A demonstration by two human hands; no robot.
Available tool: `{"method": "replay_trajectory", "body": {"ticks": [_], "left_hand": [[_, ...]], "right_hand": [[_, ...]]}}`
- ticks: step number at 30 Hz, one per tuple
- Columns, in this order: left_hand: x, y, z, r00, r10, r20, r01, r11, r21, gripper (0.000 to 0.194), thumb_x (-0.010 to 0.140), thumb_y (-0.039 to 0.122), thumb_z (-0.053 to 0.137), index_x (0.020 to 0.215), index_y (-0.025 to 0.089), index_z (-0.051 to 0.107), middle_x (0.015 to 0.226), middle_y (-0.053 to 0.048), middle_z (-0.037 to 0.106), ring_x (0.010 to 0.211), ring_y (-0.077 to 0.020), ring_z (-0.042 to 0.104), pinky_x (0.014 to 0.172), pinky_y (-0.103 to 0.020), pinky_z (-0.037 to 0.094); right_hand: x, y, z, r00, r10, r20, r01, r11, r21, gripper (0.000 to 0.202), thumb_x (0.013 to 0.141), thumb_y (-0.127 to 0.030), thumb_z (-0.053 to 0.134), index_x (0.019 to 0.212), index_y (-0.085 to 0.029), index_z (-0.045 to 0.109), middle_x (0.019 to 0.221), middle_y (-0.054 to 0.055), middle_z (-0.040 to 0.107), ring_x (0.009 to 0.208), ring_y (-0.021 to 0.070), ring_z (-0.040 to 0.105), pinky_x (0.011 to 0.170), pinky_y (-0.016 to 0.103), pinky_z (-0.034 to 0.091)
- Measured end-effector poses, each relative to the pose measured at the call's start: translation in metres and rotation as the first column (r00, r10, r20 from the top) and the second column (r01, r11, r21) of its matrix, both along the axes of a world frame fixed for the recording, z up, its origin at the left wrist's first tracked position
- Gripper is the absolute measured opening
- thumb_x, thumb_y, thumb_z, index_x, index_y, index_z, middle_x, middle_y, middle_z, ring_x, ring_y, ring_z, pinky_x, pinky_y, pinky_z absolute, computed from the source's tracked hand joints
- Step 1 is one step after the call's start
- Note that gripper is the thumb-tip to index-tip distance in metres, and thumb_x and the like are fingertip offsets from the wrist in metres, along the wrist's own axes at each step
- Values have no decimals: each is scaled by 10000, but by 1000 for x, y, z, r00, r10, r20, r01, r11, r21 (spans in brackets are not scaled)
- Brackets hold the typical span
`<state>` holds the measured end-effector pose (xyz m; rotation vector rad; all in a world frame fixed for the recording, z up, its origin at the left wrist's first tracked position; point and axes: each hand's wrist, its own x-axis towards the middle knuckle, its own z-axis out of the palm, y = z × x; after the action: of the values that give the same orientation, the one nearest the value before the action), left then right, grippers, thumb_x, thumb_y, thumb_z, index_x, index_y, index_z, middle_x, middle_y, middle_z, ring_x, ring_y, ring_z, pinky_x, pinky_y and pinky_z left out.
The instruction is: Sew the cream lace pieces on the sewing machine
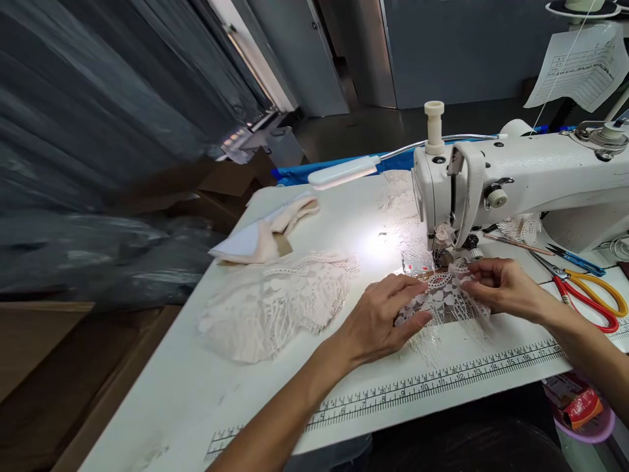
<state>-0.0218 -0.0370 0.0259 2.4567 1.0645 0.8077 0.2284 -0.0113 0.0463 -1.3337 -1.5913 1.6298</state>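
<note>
Just in front of the needle area of a white sewing machine [550, 164] lies a piece of white lace [439, 298] with a scalloped edge and loose fringe. My left hand [386, 318] rests at the lace's left side, thumb and fingers apart. On the other side, my right hand [501, 285] pinches the upper right edge of the lace between thumb and fingers, close to the presser foot [443, 257]. More lace [400, 196] stretches behind the needle area. The fingertips partly cover the lace.
Left on the table [196, 387] lie a heap of lace [285, 301] and folded fabric [268, 229]. Red-handled and yellow-handled scissors [594, 295] and blue snips [577, 260] lie at right. A lamp [344, 172] reaches over the table; a printed ruler [417, 387] runs along the front edge.
</note>
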Motion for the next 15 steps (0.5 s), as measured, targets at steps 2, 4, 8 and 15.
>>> {"method": "replay_trajectory", "body": {"ticks": [2,4,8,15], "left_hand": [[-1,-4,8,985,71,159,-19,951,-308,658,926,669,418,1297,148,571,1036,-119,675,737,-175,623,615,-322,534],[-2,-6,14,962,151,227,-2,838,-545,791,854,749,438,1357,143,507,948,-79,647,638,-145,569,541,-286,493],[-1,-7,17,942,335,21,-241,719,-652,762,795,594,634,1385,141,472,695,27,542,591,-148,514,535,-272,404],[-9,-2,12,919,389,-64,-333,677,-656,623,784,494,646,1309,168,561,675,49,504,586,-146,512,554,-279,380]], "right_hand": [[-20,-7,3,987,8,-160,-23,996,-88,357,738,-431,776,909,-168,607,653,-48,560,516,70,509,408,184,377],[-33,-8,5,966,65,-250,-103,984,-143,360,785,-417,757,997,-154,634,770,9,654,635,106,630,489,204,493],[-28,4,2,982,185,-33,-184,982,33,285,937,-351,579,1123,-153,665,911,78,725,785,158,705,647,274,573],[1,10,-21,848,73,525,-455,607,651,368,968,-273,447,1244,-166,665,1000,117,695,880,210,660,816,374,545]]}}
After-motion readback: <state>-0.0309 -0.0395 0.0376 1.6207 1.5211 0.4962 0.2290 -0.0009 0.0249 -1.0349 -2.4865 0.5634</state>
